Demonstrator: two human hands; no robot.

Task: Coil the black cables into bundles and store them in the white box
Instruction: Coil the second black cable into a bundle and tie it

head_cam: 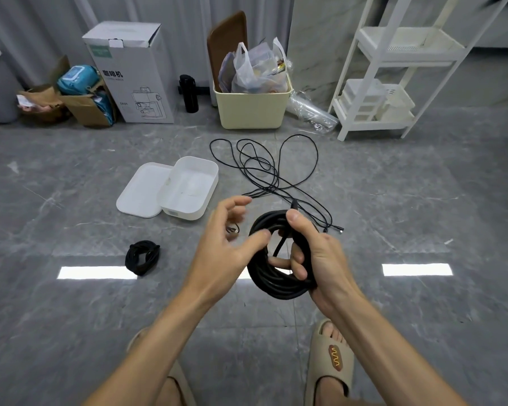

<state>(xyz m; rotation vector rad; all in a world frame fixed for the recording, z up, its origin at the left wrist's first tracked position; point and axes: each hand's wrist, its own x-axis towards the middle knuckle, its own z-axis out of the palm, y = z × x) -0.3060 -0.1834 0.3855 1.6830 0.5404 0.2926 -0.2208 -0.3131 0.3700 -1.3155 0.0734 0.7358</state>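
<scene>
My right hand grips a thick coil of black cable, fingers curled through its loops and thumb on top, with a plug end sticking up by the thumb. My left hand hovers beside the coil with fingers spread and relaxed, its thumb tip at the coil's left edge. A thin black cable lies loose in wide loops on the floor beyond my hands. A small finished black bundle lies on the floor to the left. The white box stands open with nothing inside, its lid beside it.
Along the far wall stand a white carton, a black bottle, a cream bin with plastic bags, a brown cardboard box and a white shelf rack. My sandalled feet are on the grey floor below.
</scene>
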